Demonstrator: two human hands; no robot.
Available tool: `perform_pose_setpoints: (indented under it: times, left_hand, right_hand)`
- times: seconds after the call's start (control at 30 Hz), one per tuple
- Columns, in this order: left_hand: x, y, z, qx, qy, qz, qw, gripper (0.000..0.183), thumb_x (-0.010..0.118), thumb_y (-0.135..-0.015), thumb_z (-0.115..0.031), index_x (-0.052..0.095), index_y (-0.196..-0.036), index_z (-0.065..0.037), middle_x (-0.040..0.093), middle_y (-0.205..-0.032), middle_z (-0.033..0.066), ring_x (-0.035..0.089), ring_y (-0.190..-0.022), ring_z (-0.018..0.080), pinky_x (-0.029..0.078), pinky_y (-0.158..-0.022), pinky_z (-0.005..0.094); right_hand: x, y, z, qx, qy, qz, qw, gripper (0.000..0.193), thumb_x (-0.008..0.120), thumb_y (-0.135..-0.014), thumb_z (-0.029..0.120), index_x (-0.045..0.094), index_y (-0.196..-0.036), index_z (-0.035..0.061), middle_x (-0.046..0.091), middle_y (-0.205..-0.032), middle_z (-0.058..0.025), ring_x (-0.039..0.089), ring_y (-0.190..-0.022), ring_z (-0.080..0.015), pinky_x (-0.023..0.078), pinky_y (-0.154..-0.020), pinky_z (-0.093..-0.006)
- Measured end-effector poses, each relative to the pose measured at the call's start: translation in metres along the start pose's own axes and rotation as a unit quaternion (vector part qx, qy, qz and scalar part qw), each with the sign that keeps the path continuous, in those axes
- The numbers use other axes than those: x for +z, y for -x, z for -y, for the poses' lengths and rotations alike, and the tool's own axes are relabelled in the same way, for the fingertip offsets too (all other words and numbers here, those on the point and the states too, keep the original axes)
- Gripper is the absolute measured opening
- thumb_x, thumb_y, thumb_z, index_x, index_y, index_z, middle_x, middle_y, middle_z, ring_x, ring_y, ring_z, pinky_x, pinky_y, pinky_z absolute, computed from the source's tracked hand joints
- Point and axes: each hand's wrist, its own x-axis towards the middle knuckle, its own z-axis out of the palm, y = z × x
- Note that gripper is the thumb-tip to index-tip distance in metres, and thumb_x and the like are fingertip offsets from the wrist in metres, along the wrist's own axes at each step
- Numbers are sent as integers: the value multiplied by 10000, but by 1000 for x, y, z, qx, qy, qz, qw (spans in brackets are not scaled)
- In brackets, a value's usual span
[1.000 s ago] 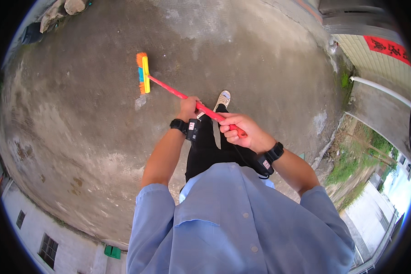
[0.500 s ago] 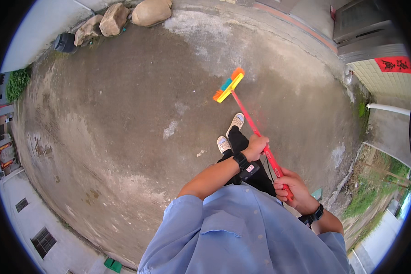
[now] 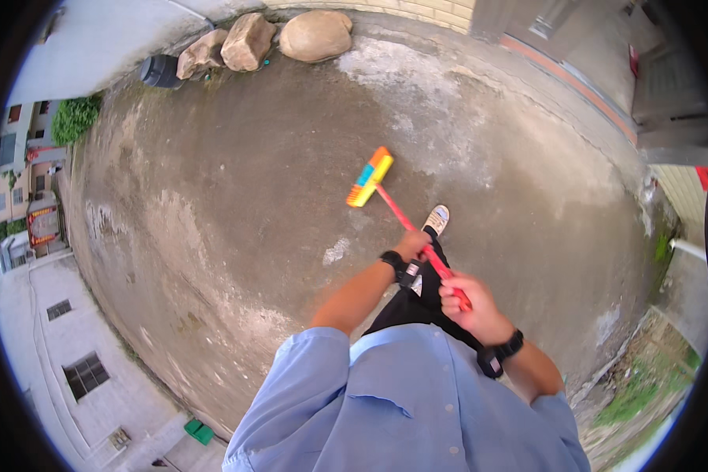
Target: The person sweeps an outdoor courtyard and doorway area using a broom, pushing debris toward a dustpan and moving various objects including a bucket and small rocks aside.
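Note:
A broom with a red handle (image 3: pixel 396 209) stretches forward and left from my hands. Its yellow head (image 3: pixel 377 171) has orange and blue bristles and is over the concrete; whether the bristles touch it I cannot tell. My left hand (image 3: pixel 412 245) is wrapped round the middle part of the handle. Close to the handle's upper end, my right hand (image 3: pixel 475 305) grips it, with the red tip sticking out by the fingers. Dark devices are strapped to both wrists. One light shoe (image 3: pixel 437 219) shows just beyond my left hand; the other is mostly hidden.
Stained concrete ground (image 3: pixel 244 181) surrounds me. Large rocks (image 3: pixel 316 36) and a dark bucket (image 3: pixel 160 71) line the far wall. A doorway with a raised sill (image 3: pixel 574 85) is at the far right. A green container (image 3: pixel 199 430) stands at the near left.
Both hands and the broom have swung left, and the broom head has come nearer. My feet have moved apart in a step, and the view has turned.

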Motion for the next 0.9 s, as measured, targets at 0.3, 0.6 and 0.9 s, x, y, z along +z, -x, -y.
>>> perform_pose_setpoints:
  times: [0.3, 0.6, 0.9]
  left_hand:
    - [92, 55, -76, 57, 50, 85, 994, 197, 601, -827, -114, 565, -663, -13, 578, -570, 119, 525, -406, 196, 344, -328, 300]
    - [-112, 118, -215, 211, 83, -34, 973, 261, 612, -859, -223, 559, -665, -57, 556, -548, 61, 534, -427, 155, 391, -360, 287]
    - [-338, 65, -293, 110, 92, 25, 989, 161, 572, -874, -205, 591, -810, -59, 626, -669, 61, 604, -533, 165, 499, -477, 314]
  right_hand:
    - [120, 75, 53, 4, 189, -162, 969, 523, 516, -864, 2, 423, -1354, 159, 441, -667, -19, 393, -421, -106, 304, -386, -240]
    - [217, -108, 43, 74, 188, 26, 979, 271, 518, -897, 21, 488, -1140, 137, 458, -701, -11, 397, -473, -94, 323, -419, -240]
    - [350, -332, -33, 91, 125, -22, 988, 144, 552, -888, 28, 518, -997, 115, 471, -666, 2, 404, -475, -78, 337, -430, -229]
